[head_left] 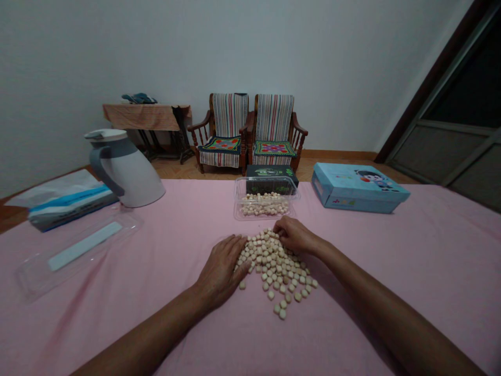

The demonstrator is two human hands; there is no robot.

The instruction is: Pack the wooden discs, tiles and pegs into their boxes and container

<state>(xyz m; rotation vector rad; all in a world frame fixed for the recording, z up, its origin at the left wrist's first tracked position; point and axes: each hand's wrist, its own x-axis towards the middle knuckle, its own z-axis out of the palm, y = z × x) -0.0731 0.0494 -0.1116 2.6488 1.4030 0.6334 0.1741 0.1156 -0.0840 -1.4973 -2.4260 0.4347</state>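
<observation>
A loose pile of small cream-coloured cubes, perhaps wooden beads, is spread on the pink tablecloth. Along the pile's left side rests my left hand, its fingers stretched out and touching the cubes. My right hand is at the pile's far right edge with fingers curled down and closed; their tips are partly hidden, and I cannot make out what they hold. Just beyond the pile stands an open clear plastic box with many similar pale pieces inside.
Behind the plastic box is a black box. A light blue cardboard box stands to the right. On the left are a white and grey jug, a tissue pack and a clear plastic lid. Two chairs stand beyond the pink-covered table.
</observation>
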